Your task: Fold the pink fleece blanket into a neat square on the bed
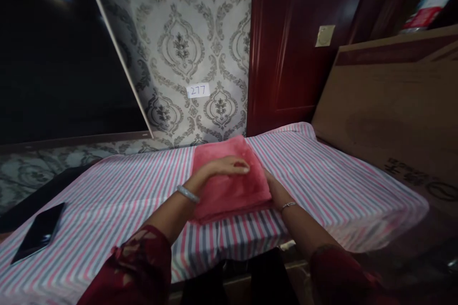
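A folded pink plush cloth (pixel 222 195) lies on a striped tablecloth (pixel 143 186) in front of me. My left hand (pixel 227 166) is over the top of the cloth, its fingers stretched to the right with a slight bend and holding nothing. Against the right edge of the cloth rests my right hand (pixel 274 188). Its fingers are mostly hidden by the cloth, so their grip cannot be made out. Both wrists wear bracelets.
A black phone (pixel 39 231) lies on the left of the table. Behind it is a large dark screen (pixel 67 66). A cardboard box (pixel 386 105) stands at the right, with a bottle (pixel 429 9) above it. Patterned wallpaper bears a label (pixel 198 90) reading 277.
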`<state>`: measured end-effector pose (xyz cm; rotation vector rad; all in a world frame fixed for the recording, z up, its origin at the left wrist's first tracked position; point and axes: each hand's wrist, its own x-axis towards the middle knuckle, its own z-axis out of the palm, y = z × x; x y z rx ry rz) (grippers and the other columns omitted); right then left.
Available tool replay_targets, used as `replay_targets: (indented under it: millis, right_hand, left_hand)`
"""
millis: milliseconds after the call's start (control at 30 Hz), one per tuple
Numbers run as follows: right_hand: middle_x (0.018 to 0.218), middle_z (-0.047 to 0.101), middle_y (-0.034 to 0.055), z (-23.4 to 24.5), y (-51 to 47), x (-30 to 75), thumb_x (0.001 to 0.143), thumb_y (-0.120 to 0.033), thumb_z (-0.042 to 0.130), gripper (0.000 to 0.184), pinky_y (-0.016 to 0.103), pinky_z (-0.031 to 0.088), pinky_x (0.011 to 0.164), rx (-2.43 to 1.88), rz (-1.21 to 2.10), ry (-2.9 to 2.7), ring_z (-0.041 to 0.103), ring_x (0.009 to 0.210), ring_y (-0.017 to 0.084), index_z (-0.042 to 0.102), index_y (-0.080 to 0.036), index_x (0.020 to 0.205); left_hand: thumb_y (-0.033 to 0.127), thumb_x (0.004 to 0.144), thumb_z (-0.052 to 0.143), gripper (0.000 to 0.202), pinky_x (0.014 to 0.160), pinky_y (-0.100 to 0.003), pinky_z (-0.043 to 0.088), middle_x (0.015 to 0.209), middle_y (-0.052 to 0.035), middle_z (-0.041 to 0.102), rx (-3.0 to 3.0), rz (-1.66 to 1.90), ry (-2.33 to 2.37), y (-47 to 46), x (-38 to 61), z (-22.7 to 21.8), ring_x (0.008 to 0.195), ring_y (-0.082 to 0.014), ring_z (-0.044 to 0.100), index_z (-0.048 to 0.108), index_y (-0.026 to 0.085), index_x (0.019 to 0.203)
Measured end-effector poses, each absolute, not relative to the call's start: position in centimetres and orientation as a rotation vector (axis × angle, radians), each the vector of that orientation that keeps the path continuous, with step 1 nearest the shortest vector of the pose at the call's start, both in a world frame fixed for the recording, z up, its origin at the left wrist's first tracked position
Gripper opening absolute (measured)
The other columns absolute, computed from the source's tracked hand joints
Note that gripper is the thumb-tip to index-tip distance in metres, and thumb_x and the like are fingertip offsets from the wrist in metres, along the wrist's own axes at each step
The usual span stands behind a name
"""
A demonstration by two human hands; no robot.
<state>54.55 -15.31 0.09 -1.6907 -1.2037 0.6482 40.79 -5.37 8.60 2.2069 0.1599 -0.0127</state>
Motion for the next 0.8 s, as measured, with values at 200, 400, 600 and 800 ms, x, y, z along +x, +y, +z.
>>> replay_targets:
  millis: [200,400,600,800]
  right_hand:
    - [0.109,0.077,0.0146,-2.5,-16.5,58.4,0.102,-0.061,0.022,0.069,0.047,0.051,0.102,-1.154,1.273,-0.673,0.071,0.106,0.027,0.066,-0.014,0.127]
    - [0.091,0.078,0.0096,-1.7,-13.4,60.5,0.084,-0.034,0.069,0.037,0.047,0.057,0.094,-1.2,1.292,-0.573,0.074,0.082,0.027,0.069,-0.016,0.117]
    - [0.092,0.078,0.0045,-2.6,-13.6,61.8,0.066,-0.018,0.074,0.045,0.039,0.06,0.08,-1.184,1.019,-0.702,0.073,0.081,0.025,0.069,-0.02,0.111]
    - [0.092,0.078,0.0053,-4.2,-15.2,61.8,0.071,-0.027,0.076,0.039,0.039,0.06,0.08,-1.232,1.06,-0.639,0.073,0.084,0.025,0.069,-0.02,0.108]
  left_hand:
    - [0.05,0.077,0.071,0.036,0.075,-0.033,0.053,0.085,-0.007,0.073,1.939,0.471,0.484,-3.3,36.8,1.9,0.078,-0.0206,0.066,0.072,0.016,0.092]
    - [0.035,0.072,0.079,0.034,0.088,-0.036,0.055,0.107,-0.0088,0.071,1.599,1.062,1.113,-0.7,31.3,-1.3,0.099,-0.0247,0.068,0.069,0.019,0.101]
    - [0.031,0.072,0.088,0.057,0.079,-0.031,0.058,0.103,-0.0082,0.071,1.295,0.94,1.026,-1.3,30.8,-3.8,0.086,-0.0191,0.071,0.061,0.02,0.121]
    - [0.018,0.076,0.085,0.062,0.074,-0.028,0.058,0.094,-0.005,0.071,1.166,0.969,1.078,-2.7,31.5,-3.3,0.073,-0.0148,0.071,0.056,0.019,0.13]
